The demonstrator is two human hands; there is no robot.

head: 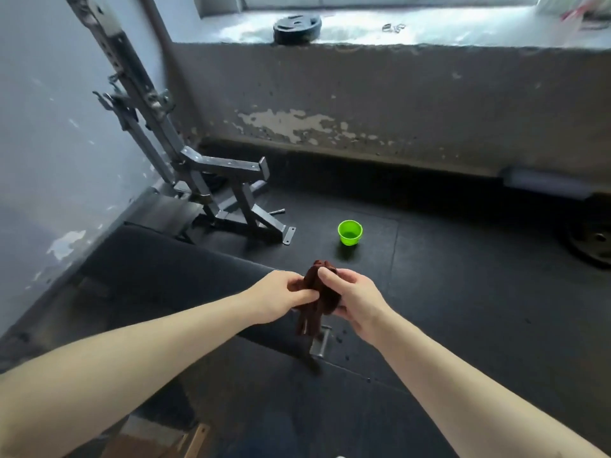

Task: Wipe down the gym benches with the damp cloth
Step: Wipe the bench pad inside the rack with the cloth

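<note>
Nearest the camera, two bare forearms reach forward and meet. The left hand (281, 297) and right hand (355, 300) are close together, both with fingers curled around a bunched dark brown cloth (320, 284). Its loose end hangs down between them, above the black rubber floor (463, 276). Under the left forearm lies the dark padded gym bench (158, 259), with a metal foot (320, 343) showing just below the cloth. Beyond the hands a bright green cup (349, 231) stands upright on the floor. To its left is a grey steel rack frame (211, 180) against the wall, and a barbell (545, 183) lies at the far right. Farthest off, a black weight plate (297, 28) rests on the window ledge (463, 31).
</note>
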